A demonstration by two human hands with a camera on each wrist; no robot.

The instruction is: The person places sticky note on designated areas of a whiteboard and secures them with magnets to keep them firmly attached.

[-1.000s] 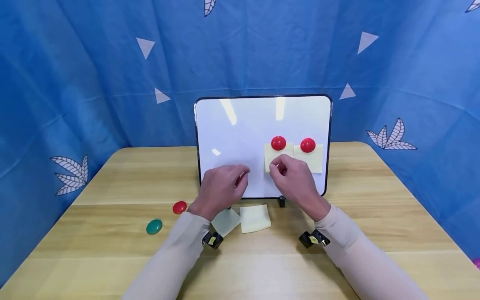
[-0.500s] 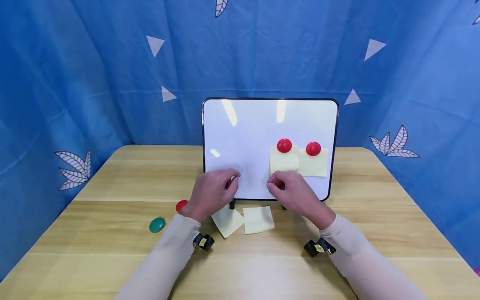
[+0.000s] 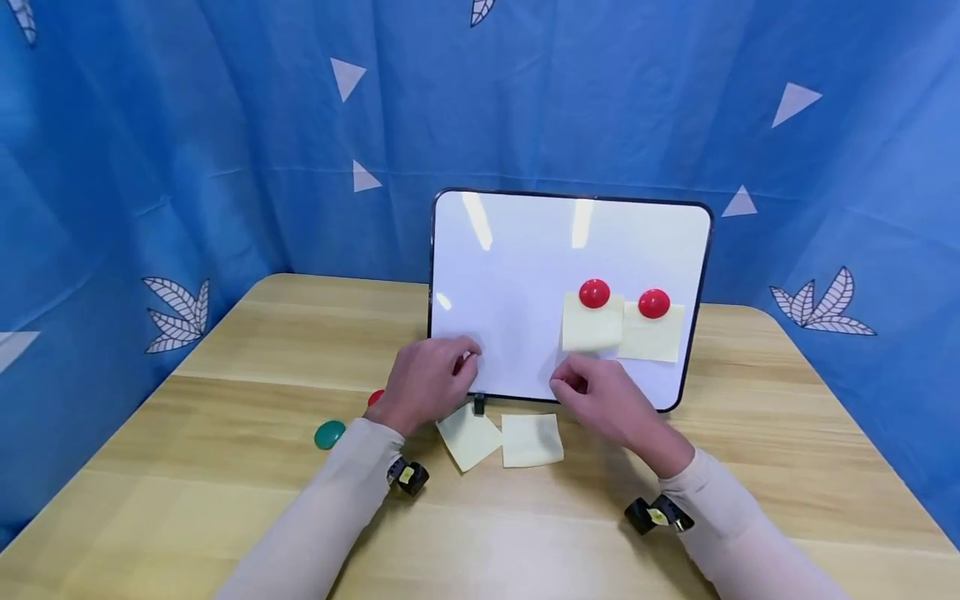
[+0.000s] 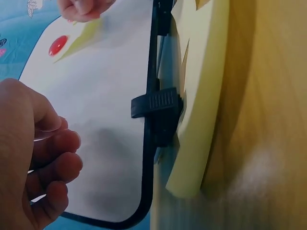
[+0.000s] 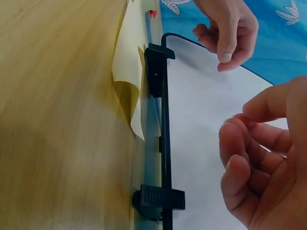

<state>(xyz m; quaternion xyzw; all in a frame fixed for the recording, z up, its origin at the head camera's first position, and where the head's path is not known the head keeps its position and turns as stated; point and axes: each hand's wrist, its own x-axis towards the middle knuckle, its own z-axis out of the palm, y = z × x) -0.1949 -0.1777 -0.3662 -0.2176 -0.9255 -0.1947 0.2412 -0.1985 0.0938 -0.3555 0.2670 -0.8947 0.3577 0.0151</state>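
A small whiteboard (image 3: 510, 250) stands on the table with two red round magnets (image 3: 594, 293) over two pale yellow sticky notes (image 3: 588, 332) at its lower right. My left hand (image 3: 431, 379) hovers before the board's lower left corner, fingers loosely curled and holding nothing. Just below the pinned notes is my right hand (image 3: 611, 400), also bare, its fingers bent and relaxed in the right wrist view. Between the hands, two more sticky notes, a left one (image 3: 468, 435) and a right one (image 3: 532, 440), lie on the table before the board.
Left of my left wrist lie a green round magnet (image 3: 329, 434) and a red one (image 3: 375, 397), the latter partly hidden by the hand. Black clip feet (image 4: 163, 108) hold the board's bottom edge. A blue curtain (image 3: 300, 125) hangs behind the wooden table (image 3: 225, 467).
Both hands have drawn down and back from the board, the right one off the pinned note. The head view has shifted, so the scene sits further right. Notes and magnets keep their places.
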